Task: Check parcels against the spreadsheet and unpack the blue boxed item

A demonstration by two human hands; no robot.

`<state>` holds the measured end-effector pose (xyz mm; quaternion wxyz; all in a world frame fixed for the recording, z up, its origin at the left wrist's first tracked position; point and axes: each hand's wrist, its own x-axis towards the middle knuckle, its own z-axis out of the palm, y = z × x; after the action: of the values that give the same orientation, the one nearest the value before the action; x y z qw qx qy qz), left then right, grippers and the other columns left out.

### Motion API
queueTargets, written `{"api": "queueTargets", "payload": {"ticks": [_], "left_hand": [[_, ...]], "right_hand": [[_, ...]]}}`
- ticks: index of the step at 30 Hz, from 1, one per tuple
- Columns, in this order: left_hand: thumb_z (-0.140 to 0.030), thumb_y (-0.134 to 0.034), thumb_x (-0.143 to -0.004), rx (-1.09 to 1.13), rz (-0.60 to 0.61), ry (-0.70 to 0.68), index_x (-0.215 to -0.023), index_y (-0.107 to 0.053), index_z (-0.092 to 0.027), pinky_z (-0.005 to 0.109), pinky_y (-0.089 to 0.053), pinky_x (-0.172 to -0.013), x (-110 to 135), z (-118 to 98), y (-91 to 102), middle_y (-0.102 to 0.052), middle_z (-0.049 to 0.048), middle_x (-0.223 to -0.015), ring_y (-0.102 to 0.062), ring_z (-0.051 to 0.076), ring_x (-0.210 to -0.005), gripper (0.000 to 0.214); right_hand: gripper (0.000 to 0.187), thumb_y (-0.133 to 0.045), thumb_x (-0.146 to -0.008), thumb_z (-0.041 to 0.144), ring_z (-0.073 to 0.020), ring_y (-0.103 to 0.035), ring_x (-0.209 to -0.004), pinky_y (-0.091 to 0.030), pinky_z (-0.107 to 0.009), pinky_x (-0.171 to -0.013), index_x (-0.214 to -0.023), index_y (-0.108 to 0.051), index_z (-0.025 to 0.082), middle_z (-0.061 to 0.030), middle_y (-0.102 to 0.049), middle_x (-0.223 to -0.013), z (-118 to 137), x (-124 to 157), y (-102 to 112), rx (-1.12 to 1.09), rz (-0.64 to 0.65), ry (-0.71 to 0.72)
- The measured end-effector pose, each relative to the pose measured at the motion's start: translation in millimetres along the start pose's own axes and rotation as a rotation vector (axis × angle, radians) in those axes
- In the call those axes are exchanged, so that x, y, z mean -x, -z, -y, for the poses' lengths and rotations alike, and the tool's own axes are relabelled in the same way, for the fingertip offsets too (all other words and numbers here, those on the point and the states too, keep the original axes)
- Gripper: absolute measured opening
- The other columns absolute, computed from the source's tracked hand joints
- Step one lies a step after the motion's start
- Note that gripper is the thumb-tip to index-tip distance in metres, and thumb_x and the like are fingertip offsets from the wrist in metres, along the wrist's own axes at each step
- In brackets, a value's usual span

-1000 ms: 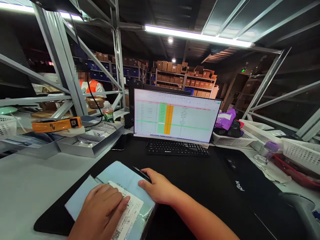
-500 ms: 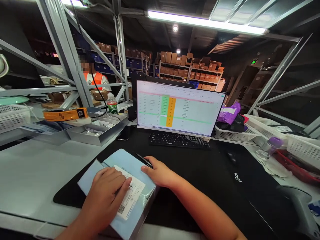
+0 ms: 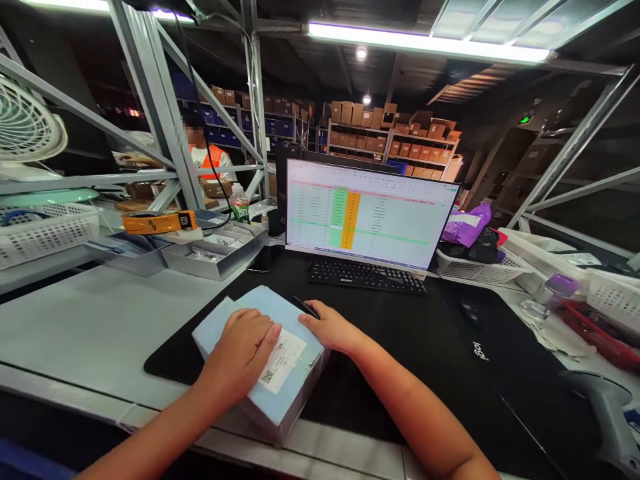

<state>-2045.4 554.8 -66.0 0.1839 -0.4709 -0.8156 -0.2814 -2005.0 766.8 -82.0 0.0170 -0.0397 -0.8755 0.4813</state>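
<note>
A light blue box with a white printed label sits on the black desk mat near the front edge of the desk. My left hand lies on top of it, covering the left part of the label. Its fingers are curled and pressed together, and the thumb stretches over the label; anything under the fingers is hidden. My right hand is at the box's far right edge, thumb on top. A dark pen sticks out from between its fingers, which are closed.
Behind the box stand a keyboard and a monitor showing a spreadsheet. A phone, grey trays and a bottle are at left. A mouse, scanner and white baskets are at right. A person is beyond.
The view has shifted, so the surroundings appear further right. The box and both hands appear higher and further right, and more of the box's front side shows. Both hands stay on the box.
</note>
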Motion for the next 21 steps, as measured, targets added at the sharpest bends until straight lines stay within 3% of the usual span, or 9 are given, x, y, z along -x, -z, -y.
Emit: {"api": "queueTargets", "payload": {"ticks": [6,9,12,15,17,19,21], "left_hand": [[-0.037,-0.037,-0.101,0.012,0.231,-0.137,-0.081,-0.061,-0.022,0.038,-0.039,-0.089,-3.1,13.0,17.9,-0.063,-0.0002,-0.077,-0.053,0.018,-0.079,0.035],[-0.042,-0.041,-0.1,-0.045,0.269,-0.189,-0.09,-0.066,-0.023,0.042,-0.035,-0.101,-10.3,17.2,23.0,-0.064,0.0005,-0.083,-0.055,0.02,-0.087,0.033],[-0.046,-0.037,-0.1,-0.053,0.285,-0.186,-0.084,-0.064,-0.021,0.042,-0.038,-0.093,-16.5,20.9,20.8,-0.062,0.0029,-0.08,-0.053,0.022,-0.086,0.04],[-0.046,-0.027,-0.102,-0.026,0.272,-0.141,-0.071,-0.054,-0.021,0.039,-0.038,-0.077,-15.1,23.6,17.0,-0.057,0.004,-0.071,-0.049,0.022,-0.076,0.049],[-0.044,-0.023,-0.103,-0.016,0.237,-0.142,-0.069,-0.05,-0.021,0.039,-0.037,-0.075,-10.0,23.3,16.7,-0.055,0.0035,-0.069,-0.047,0.021,-0.071,0.049],[-0.042,-0.024,-0.102,-0.01,0.195,-0.151,-0.07,-0.049,-0.021,0.04,-0.036,-0.075,-4.0,21.8,17.7,-0.055,0.003,-0.069,-0.045,0.02,-0.07,0.046],[-0.039,-0.024,-0.102,-0.003,0.163,-0.152,-0.07,-0.048,-0.021,0.041,-0.035,-0.075,0.5,20.2,18.8,-0.054,0.0027,-0.069,-0.044,0.02,-0.069,0.043]], "right_hand": [[0.053,-0.059,-0.088,0.048,-0.0232,-0.06,-0.12,-0.045,-0.04,-0.105,-0.136,-0.056,0.024,-0.0079,-0.065,-0.132,3.7,6.6,2.1,0.037,-0.104,0.033],[0.049,-0.059,-0.088,0.041,-0.0218,-0.061,-0.117,-0.046,-0.038,-0.104,-0.133,-0.057,0.022,-0.0076,-0.066,-0.13,-0.7,2.6,-1.1,-0.021,-0.091,-0.024],[0.05,-0.058,-0.089,0.038,-0.0217,-0.062,-0.114,-0.047,-0.038,-0.103,-0.134,-0.056,0.017,-0.0106,-0.065,-0.13,-6.8,-1.3,0.8,-0.021,-0.118,-0.03],[0.044,-0.053,-0.091,0.038,-0.0208,-0.062,-0.111,-0.047,-0.037,-0.101,-0.129,-0.059,0.016,-0.0103,-0.067,-0.125,-5.1,7.9,22.1,0.059,-0.197,0.026],[0.039,-0.046,-0.095,0.04,-0.0188,-0.064,-0.102,-0.049,-0.035,-0.095,-0.123,-0.063,0.019,-0.007,-0.07,-0.113,4.4,26.6,46.9,0.184,-0.234,0.094],[0.042,-0.04,-0.099,0.045,-0.0166,-0.063,-0.079,-0.051,-0.032,-0.078,-0.121,-0.066,0.021,-0.0033,-0.07,-0.086,19.6,53.9,70.6,0.345,-0.142,0.087],[0.047,-0.04,-0.1,0.045,-0.0153,-0.062,-0.069,-0.05,-0.029,-0.069,-0.138,-0.058,0.024,-0.0009,-0.068,-0.075,36.4,82.8,83.1,0.4,0.003,0.074]]}}
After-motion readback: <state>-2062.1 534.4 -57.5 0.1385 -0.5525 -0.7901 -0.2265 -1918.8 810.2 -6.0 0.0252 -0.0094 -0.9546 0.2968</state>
